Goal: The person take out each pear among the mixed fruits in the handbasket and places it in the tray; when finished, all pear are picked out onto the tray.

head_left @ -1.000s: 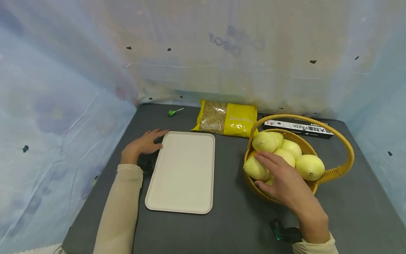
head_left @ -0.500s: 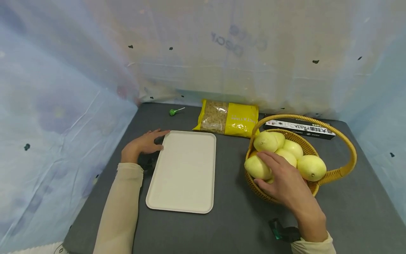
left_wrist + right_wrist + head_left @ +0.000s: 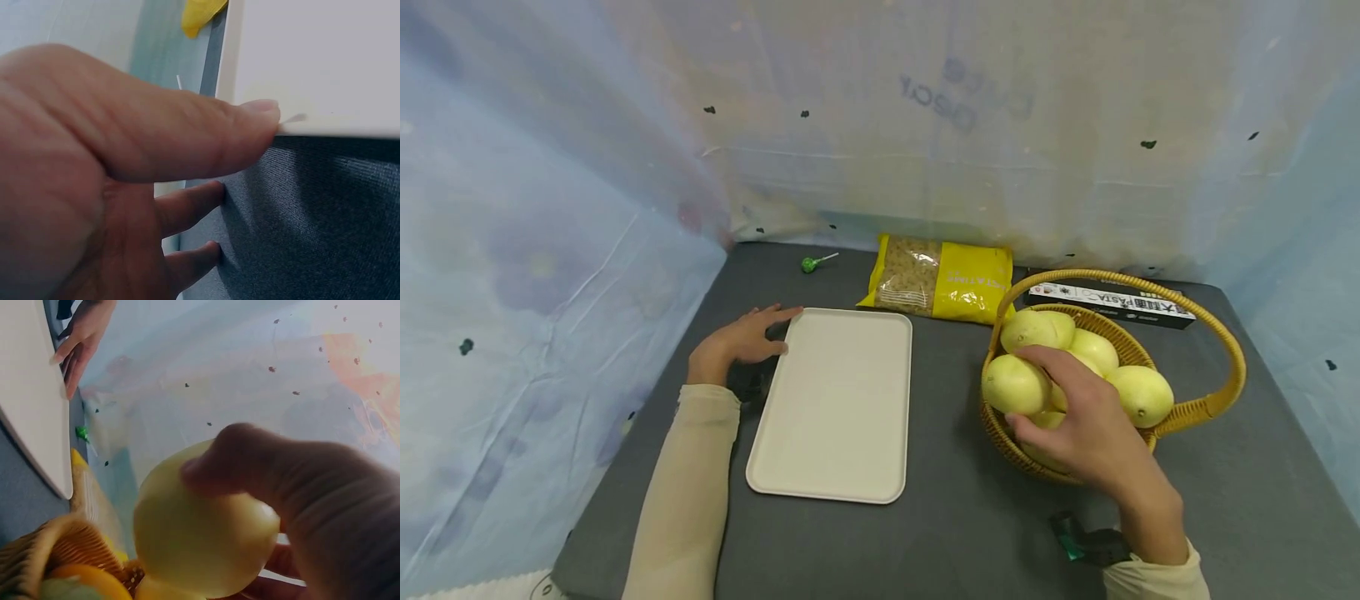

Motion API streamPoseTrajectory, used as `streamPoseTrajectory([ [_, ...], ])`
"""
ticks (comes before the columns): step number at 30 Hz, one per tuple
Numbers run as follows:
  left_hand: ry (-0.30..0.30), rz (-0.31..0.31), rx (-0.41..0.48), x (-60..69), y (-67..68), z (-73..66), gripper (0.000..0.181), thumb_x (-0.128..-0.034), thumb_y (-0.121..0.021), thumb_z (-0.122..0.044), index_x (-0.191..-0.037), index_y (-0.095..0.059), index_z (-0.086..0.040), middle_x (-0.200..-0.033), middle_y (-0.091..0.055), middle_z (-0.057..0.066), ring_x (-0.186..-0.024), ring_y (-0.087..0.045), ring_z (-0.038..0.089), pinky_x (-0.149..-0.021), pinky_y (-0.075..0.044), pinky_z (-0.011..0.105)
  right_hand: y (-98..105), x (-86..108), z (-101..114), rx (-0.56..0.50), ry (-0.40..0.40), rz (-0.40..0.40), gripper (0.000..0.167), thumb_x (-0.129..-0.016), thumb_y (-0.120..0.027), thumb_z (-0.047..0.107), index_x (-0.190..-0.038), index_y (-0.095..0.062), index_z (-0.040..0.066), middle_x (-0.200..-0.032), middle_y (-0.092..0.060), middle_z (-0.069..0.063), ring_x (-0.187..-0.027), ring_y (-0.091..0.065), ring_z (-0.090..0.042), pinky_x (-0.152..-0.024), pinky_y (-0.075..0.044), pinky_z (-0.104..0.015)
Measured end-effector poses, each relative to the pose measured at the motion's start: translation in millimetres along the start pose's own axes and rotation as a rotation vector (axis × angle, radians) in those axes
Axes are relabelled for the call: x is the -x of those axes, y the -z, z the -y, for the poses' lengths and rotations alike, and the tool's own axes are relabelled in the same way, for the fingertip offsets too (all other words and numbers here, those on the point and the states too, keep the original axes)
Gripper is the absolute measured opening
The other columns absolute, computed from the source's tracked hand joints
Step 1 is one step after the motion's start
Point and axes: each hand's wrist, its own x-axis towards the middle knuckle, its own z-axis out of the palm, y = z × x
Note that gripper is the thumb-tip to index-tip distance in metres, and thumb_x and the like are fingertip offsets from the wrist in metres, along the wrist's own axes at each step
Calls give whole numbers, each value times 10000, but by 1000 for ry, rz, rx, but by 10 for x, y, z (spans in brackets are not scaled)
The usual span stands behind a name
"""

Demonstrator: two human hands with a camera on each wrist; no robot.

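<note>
In the head view my right hand (image 3: 1093, 421) grips a pale yellow-green round fruit (image 3: 1017, 384) at the left side of the wicker basket (image 3: 1030, 467), over other such fruits (image 3: 1140, 396). The right wrist view shows thumb and fingers round the fruit (image 3: 203, 525), and an orange fruit (image 3: 94, 578) inside the basket. My left hand (image 3: 741, 340) lies at the upper left edge of the white tray (image 3: 835, 404), fingers fairly straight. In the left wrist view its thumb touches the tray rim (image 3: 337, 129), with other fingertips on the dark cloth.
A yellow pasta bag (image 3: 972, 282) lies behind the tray and basket. Behind the basket is a black and white pasta box (image 3: 1108, 302). A green lollipop (image 3: 809, 265) lies at the back left. The basket's tall handle (image 3: 1221, 333) arches over the fruits.
My right hand has raised the gripped fruit slightly and turned it, uncovering more of the fruit beneath. The left hand stays at the tray's edge.
</note>
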Motion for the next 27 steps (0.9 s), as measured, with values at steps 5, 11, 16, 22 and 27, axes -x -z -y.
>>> streamPoseTrajectory([
  [5,0,1,2,2,-1,0,737,-1119,-634,-225,-1765,-278,-235,-1829,-84,259,-1652,18,606,-1265,-122,834,46,-122,54,-59,29,-14,771,-751,-986,162,-1460,-684,140,-1401,-722,-19,-1229,-671,-174,-1057,-421,-68],
  [11,8,4,7,15,-2,3,736,-1120,-635,-228,-1764,-280,-242,-1832,-83,250,-1656,20,599,-1263,-123,836,29,-288,158,-170,3,-15,793,-749,-1015,147,-1464,-676,177,-1393,-708,14,-1166,-677,-83,-981,-545,-85],
  [16,14,2,8,12,-2,23,741,-1120,-635,-224,-1766,-274,-256,-1837,-75,236,-1662,29,586,-1263,-127,836,-48,-458,237,-280,3,-30,778,-779,-992,89,-1481,-664,163,-1374,-718,-17,-1180,-692,-79,-1018,-558,-129],
  [22,18,2,-1,12,3,17,740,-1120,-638,-225,-1765,-278,-263,-1838,-83,231,-1667,21,574,-1266,-136,831,-184,-688,367,-430,32,-46,773,-795,-972,34,-1495,-655,122,-1392,-722,-55,-1228,-735,-110,-1044,-584,-198],
  [27,19,3,-9,4,3,-2,735,-1121,-642,-236,-1763,-285,-263,-1837,-84,234,-1669,6,571,-1266,-140,829,-331,-871,454,-509,61,-42,790,-815,-952,16,-1530,-625,92,-1447,-705,-89,-1282,-732,-194,-1062,-594,-250],
])
